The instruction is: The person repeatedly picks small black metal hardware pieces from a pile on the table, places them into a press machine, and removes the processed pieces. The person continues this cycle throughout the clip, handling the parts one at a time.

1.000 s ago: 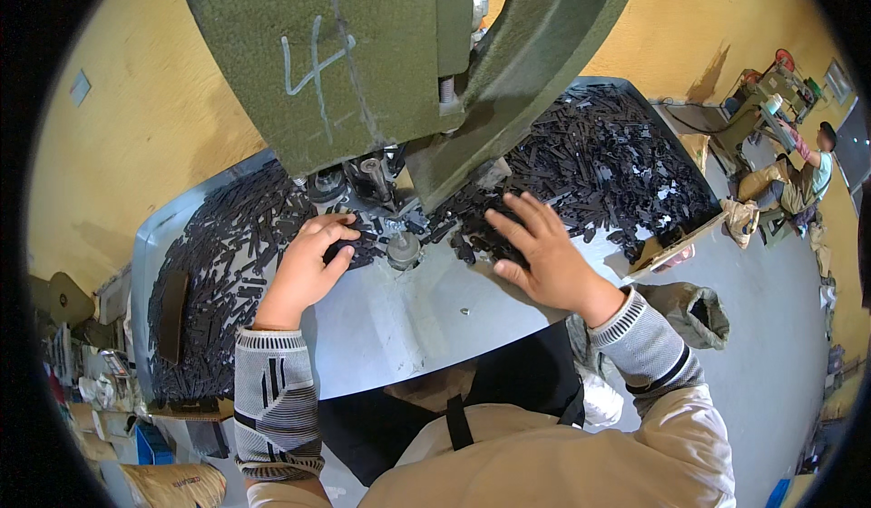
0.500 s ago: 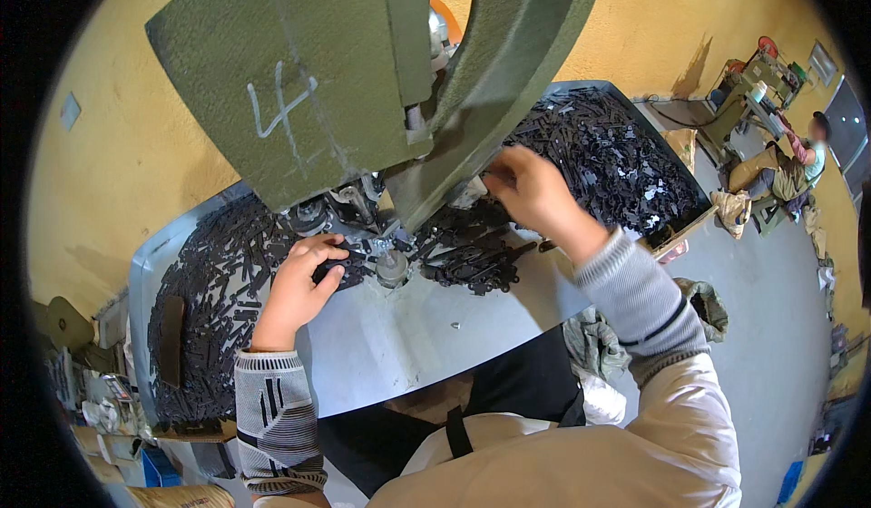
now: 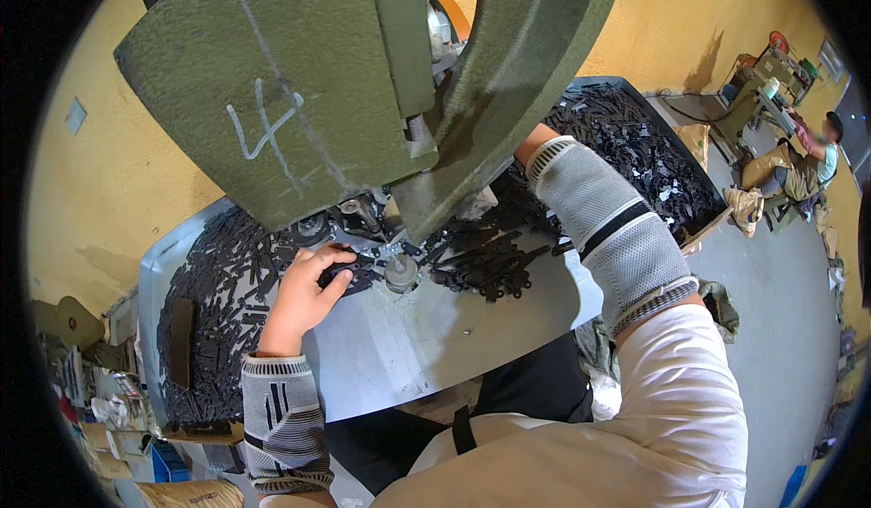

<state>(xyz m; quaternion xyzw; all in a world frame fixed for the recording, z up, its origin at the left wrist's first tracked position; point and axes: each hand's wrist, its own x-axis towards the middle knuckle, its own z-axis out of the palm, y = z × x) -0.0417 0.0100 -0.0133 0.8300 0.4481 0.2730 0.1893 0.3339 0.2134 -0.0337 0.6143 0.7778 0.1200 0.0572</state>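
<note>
The left hand [image 3: 308,297] is sitting low, with its thumb and fingers bending around some black pieces [image 3: 363,278]. I cannot tell if they are pinching any. These pieces are lying just left of 1 round metal post [image 3: 401,275]. The right arm [image 3: 612,222] is pointing up and away. The right hand [image 3: 535,142] is mostly hiding behind the green machine [image 3: 272,63], so I cannot tell its grip.

A grey worktable [image 3: 390,345] is covered left and right with heaped black parts [image 3: 218,322]; at left, a brown block [image 3: 181,343] is included.
</note>
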